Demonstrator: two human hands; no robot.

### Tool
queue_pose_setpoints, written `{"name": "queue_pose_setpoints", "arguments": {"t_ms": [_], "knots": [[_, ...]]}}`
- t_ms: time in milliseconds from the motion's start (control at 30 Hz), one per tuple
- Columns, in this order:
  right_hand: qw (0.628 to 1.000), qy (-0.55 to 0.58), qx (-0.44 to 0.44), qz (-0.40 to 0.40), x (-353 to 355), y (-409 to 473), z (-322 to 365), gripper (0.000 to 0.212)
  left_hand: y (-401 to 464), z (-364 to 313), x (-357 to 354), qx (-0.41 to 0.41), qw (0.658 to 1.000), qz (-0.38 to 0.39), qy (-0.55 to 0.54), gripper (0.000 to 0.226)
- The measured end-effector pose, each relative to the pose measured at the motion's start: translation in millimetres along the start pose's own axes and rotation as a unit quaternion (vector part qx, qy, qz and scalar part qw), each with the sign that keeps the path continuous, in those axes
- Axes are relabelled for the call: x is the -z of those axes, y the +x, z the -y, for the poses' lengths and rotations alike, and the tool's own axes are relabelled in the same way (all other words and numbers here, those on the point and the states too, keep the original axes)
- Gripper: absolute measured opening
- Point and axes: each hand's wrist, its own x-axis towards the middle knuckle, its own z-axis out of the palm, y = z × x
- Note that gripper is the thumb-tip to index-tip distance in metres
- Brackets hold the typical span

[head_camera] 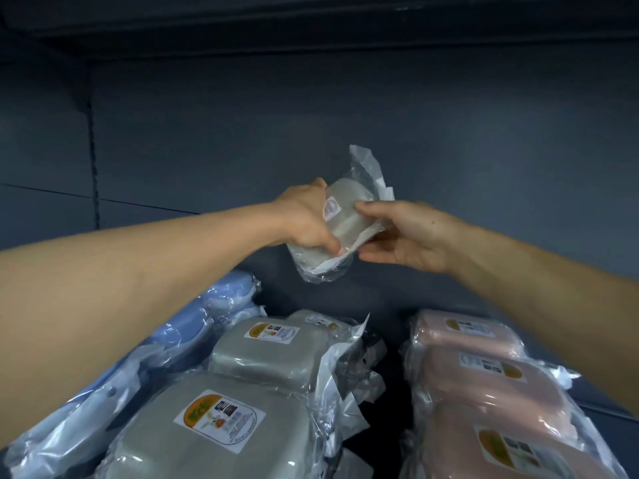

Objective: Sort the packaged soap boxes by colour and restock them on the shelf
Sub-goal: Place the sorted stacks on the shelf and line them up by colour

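A grey soap box (345,210) in a clear plastic bag hangs in the air in front of the dark shelf back. My left hand (306,219) grips its left side with the thumb curled under the lower edge. From the right, my right hand (401,233) pinches the same box, thumb on top and fingers beneath. Below it runs a row of grey soap boxes (269,354) with orange-and-white labels. A blue row (183,340) lies to the left, partly hidden by my left forearm. A pink row (484,378) lies to the right.
The dark grey back panel (449,133) of the shelf fills the upper view, with the shelf above (311,15) as a ceiling. A narrow dark gap (394,375) separates the grey and pink rows. Loose bag ends stick out between the rows.
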Motion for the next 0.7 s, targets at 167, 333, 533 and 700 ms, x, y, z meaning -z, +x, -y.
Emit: {"name": "queue_pose_setpoints", "arguments": {"t_ms": [167, 333, 533, 700], "knots": [[0.979, -0.191, 0.009, -0.072, 26, -8, -11, 0.035, 1, 13, 0, -0.033, 0.989, 0.066, 0.128, 0.082], [0.96, -0.265, 0.023, -0.086, 43, -10, -28, 0.033, 6, 21, -24, -0.088, 0.957, 0.177, 0.213, 0.097], [0.941, -0.324, 0.034, -0.087, 47, -3, -45, 0.043, 18, 24, -55, -0.12, 0.917, 0.287, 0.25, 0.098], [0.921, -0.383, 0.041, -0.056, 48, 3, -59, 0.027, 20, 41, -77, -0.134, 0.903, 0.295, 0.281, 0.094]]}}
